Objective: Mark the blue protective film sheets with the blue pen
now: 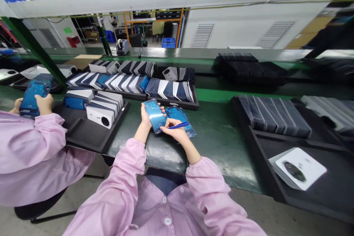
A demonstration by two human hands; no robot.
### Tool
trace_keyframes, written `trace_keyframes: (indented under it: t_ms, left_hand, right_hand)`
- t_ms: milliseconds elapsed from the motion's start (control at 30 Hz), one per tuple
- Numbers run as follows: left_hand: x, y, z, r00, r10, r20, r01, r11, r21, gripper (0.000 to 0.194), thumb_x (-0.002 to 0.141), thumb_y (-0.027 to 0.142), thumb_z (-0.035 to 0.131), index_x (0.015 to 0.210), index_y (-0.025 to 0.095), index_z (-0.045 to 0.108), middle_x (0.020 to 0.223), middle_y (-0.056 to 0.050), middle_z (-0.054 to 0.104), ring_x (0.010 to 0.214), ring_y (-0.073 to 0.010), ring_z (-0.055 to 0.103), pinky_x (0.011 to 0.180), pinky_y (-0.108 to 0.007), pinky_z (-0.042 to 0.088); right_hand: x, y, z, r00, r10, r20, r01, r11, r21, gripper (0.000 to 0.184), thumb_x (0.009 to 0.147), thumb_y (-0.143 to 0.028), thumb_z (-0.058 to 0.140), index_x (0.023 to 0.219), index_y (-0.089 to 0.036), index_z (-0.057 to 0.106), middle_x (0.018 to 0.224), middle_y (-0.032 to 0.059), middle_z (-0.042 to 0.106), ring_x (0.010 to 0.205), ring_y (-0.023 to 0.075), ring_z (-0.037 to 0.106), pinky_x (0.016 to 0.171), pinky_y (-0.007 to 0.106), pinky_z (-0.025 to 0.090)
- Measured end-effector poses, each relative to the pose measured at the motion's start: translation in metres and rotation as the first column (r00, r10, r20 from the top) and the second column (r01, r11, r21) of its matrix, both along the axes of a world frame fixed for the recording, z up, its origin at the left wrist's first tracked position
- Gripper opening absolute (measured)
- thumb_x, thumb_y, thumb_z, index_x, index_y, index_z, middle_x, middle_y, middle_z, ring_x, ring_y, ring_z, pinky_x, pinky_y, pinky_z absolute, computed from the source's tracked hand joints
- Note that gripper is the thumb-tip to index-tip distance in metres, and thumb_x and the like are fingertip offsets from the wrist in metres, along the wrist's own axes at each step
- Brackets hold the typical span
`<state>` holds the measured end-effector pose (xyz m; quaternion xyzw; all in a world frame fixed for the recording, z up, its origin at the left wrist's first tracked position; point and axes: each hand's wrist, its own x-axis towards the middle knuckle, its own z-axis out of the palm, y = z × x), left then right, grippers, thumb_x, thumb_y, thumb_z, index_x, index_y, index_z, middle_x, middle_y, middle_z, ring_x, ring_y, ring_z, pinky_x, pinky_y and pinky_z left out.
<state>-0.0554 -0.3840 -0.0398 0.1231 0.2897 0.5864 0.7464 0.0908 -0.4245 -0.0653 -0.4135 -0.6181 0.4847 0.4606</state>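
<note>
My left hand (pixel 146 115) is closed round a phone panel (pixel 155 115) covered in shiny blue film, holding it tilted above the green bench. My right hand (pixel 174 128) pinches a thin blue pen-like tool (pixel 178 125) whose tip touches the panel's lower right edge. Under and just right of my hands lie two or three more blue-filmed panels (pixel 184 121) flat on the bench.
Black trays of stacked white and blue back covers (pixel 168 90) line the bench behind my hands. A tray with white camera covers (pixel 104 112) stands at left. A co-worker's hands (pixel 44 104) hold a blue panel at far left. At right, black trays (pixel 304 177) hold dark panels and a white cover (pixel 300 167).
</note>
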Motion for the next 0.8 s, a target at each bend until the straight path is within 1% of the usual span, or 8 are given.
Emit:
trace_keyframes:
  t_ms: [233, 333, 433, 500, 567, 633, 700, 800]
  left_hand:
    - [0.0, 0.0, 0.001, 1.0, 0.016, -0.009, -0.016, 1.0, -0.015, 0.086, 0.092, 0.072, 0.012, 0.107, 0.006, 0.066, 0.077, -0.016, 0.069, 0.075, -0.0286, 0.069, 0.079, -0.048, 0.056]
    - [-0.001, 0.001, 0.002, 1.0, 0.021, -0.015, -0.022, 0.999, -0.027, 0.086, 0.093, 0.071, 0.011, 0.112, 0.007, 0.065, 0.077, -0.015, 0.069, 0.084, -0.031, 0.07, 0.083, -0.05, 0.056]
    - [0.0, 0.0, 0.003, 0.999, 0.028, -0.026, -0.029, 0.999, -0.037, 0.085, 0.094, 0.07, 0.011, 0.117, 0.006, 0.063, 0.081, -0.016, 0.069, 0.092, -0.0324, 0.07, 0.085, -0.049, 0.056]
    - [0.002, -0.001, 0.004, 0.999, 0.034, -0.035, -0.035, 0.999, -0.038, 0.083, 0.095, 0.068, 0.012, 0.121, 0.006, 0.061, 0.085, -0.018, 0.07, 0.094, -0.0325, 0.07, 0.085, -0.048, 0.056]
    - [0.003, -0.003, 0.005, 0.998, 0.044, -0.046, -0.046, 0.998, -0.037, 0.078, 0.096, 0.063, 0.015, 0.125, 0.006, 0.06, 0.09, -0.019, 0.071, 0.095, -0.0323, 0.07, 0.085, -0.048, 0.056]
    - [0.004, -0.004, 0.007, 0.996, 0.065, -0.06, -0.067, 0.997, -0.036, 0.073, 0.096, 0.059, 0.017, 0.129, 0.007, 0.057, 0.092, -0.019, 0.072, 0.094, -0.0318, 0.071, 0.085, -0.048, 0.056]
    - [0.005, -0.006, 0.01, 0.993, 0.093, -0.073, -0.096, 0.995, -0.034, 0.07, 0.096, 0.055, 0.018, 0.13, 0.008, 0.057, 0.091, -0.018, 0.072, 0.093, -0.031, 0.071, 0.085, -0.048, 0.056]
    - [0.007, -0.008, 0.017, 0.991, 0.107, -0.081, -0.109, 0.994, -0.019, 0.063, 0.092, 0.046, 0.022, 0.128, 0.009, 0.058, 0.088, -0.016, 0.072, 0.089, -0.0297, 0.072, 0.084, -0.047, 0.057]
  right_hand:
    - [0.004, 0.003, 0.0, 0.997, -0.044, -0.066, 0.042, 0.999, -0.02, 0.045, 0.055, -0.05, 0.083, 0.052, -0.021, 0.048, 0.046, -0.0017, 0.054, 0.043, 0.0117, 0.046, 0.044, 0.024, 0.036]
    - [0.017, 0.008, 0.003, 0.976, -0.172, -0.132, 0.17, 0.985, -0.031, 0.05, 0.063, -0.062, 0.079, 0.059, -0.022, 0.048, 0.048, -0.0013, 0.056, 0.041, 0.0125, 0.048, 0.041, 0.023, 0.036]
    - [0.036, 0.015, 0.009, 0.924, -0.335, -0.184, 0.335, 0.942, -0.034, 0.051, 0.068, -0.069, 0.073, 0.074, -0.022, 0.053, 0.059, 0.0022, 0.065, 0.048, 0.0153, 0.058, 0.044, 0.022, 0.04]
    - [0.048, 0.019, 0.011, 0.887, -0.417, -0.198, 0.419, 0.907, -0.034, 0.054, 0.074, -0.073, 0.063, 0.084, -0.021, 0.056, 0.063, 0.0036, 0.067, 0.051, 0.0163, 0.061, 0.045, 0.022, 0.041]
    - [0.057, 0.022, 0.013, 0.854, -0.482, -0.197, 0.487, 0.873, -0.024, 0.055, 0.08, -0.075, 0.05, 0.088, -0.02, 0.057, 0.058, 0.0025, 0.065, 0.047, 0.0154, 0.058, 0.045, 0.023, 0.04]
    - [0.062, 0.025, 0.012, 0.826, -0.532, -0.184, 0.541, 0.841, 0.0, 0.051, 0.084, -0.071, 0.044, 0.087, -0.021, 0.054, 0.054, 0.0009, 0.061, 0.045, 0.0144, 0.053, 0.045, 0.023, 0.038]
    - [0.064, 0.027, 0.01, 0.805, -0.57, -0.164, 0.583, 0.811, 0.04, 0.041, 0.085, -0.062, 0.045, 0.086, -0.021, 0.05, 0.056, 0.0008, 0.061, 0.049, 0.0147, 0.054, 0.049, 0.023, 0.04]
    - [0.066, 0.031, 0.008, 0.774, -0.623, -0.112, 0.633, 0.766, 0.116, 0.025, 0.084, -0.043, 0.051, 0.094, -0.021, 0.045, 0.074, 0.0042, 0.067, 0.067, 0.0168, 0.062, 0.065, 0.027, 0.049]
